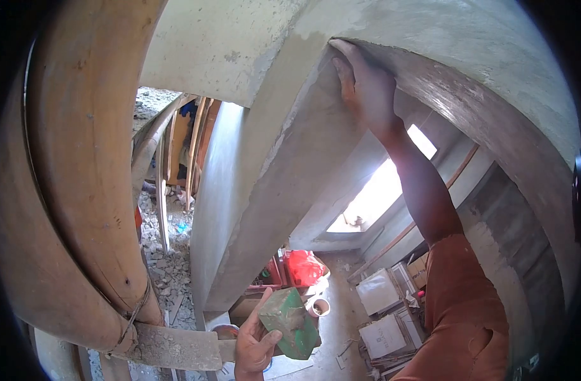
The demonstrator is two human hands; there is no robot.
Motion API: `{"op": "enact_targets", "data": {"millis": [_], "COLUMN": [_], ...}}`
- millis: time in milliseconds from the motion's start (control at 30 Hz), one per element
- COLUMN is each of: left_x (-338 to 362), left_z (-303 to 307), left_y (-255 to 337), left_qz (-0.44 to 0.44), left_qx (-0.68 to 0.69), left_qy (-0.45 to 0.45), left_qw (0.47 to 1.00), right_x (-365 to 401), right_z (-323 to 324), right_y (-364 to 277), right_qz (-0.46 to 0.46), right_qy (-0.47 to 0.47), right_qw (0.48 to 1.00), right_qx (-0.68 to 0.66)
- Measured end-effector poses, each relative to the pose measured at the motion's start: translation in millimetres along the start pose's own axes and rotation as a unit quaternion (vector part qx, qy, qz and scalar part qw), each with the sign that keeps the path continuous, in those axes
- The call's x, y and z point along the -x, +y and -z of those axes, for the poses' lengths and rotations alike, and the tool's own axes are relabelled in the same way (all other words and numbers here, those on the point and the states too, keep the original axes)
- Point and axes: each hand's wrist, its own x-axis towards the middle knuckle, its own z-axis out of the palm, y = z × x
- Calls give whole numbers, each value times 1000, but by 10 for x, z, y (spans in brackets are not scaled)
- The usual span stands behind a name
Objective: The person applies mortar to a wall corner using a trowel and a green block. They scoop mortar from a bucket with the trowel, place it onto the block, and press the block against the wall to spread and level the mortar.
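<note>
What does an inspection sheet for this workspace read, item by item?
surface: grey plastered beam overhead, running up to the ceiling.
job's things: green float, smeared with mortar, held low.
clutter: rubble on the ground at left; boxes and a red bag on the floor below.
hands: left hand gripped on the green float; right hand open, pressed flat to the beam's upper edge.
cables: nothing seen.
surroundings: wooden poles lashed with cord at left; bright window opening beyond the beam.
</note>
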Motion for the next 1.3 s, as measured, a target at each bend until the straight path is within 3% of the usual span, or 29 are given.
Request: {"op": "enact_targets", "data": {"millis": [267, 333, 533, 600, 633, 667, 700, 733, 800, 867, 967, 1033, 1067, 1167, 1233, 1300], "left_x": [-17, -11, -12, -24, -32, -59, -68, -36, -43, -55, -26, -19, -24, 14, 18, 43], "left_z": [-43, -100, -138, -78, -51, -36, -21, -1, -5, -13, 54, 19, 7, 26, 96, 158], "left_y": [-30, -17, -5, -34, -46, -56, -58, -65, -40, -10, -44, 26, 59, 89, 56, 28], "left_qz": [3, 11, 15, 11, 9, 7, 0, 0, -8, -30, -78, -77, -99, -112, -118, -128], "left_qx": [-15, -20, -31, -32, -32, -32, -41, -49, -58, -66, -47, -27, 2, 28, 9, 24], "left_qy": [-26, 16, 11, -6, -22, -22, -29, -29, -12, -2, 42, 63, 62, 70, 77, 69], "left_qw": [1000, 1000, 999, 999, 999, 999, 999, 998, 998, 997, 995, 995, 993, 991, 990, 989], "right_x": [-5, -15, 49, 130, 145, 181, 225, 253, 354, 575, 1016, 1273, 1482, 2164, 2723, 3312], "right_z": [42, 62, 68, -20, -16, 0, 8, -1, -35, -75, 103, 367, 491, 908, 1137, 1406], "right_y": [-18, -38, -55, 34, -39, -122, -198, -275, -485, -492, -645, -876, -990, -1261, -1425, -1565], "right_qz": [1, 4, -44, 10, 10, -74, -162, -171, -277, -326, -380, -440, -459, -413, -558, -618], "right_qy": [-14, -11, -63, 32, 33, 48, 59, 52, 88, 43, -1, -145, -152, -296, -296, -304], "right_qw": [1000, 999, 996, 999, 999, 991, 970, 968, 933, 920, 870, 804, 791, 768, 671, 624], "right_qx": [-21, -32, 34, -23, -26, -100, -173, -176, -214, -212, -315, -372, -374, -389, -388, -370]}}
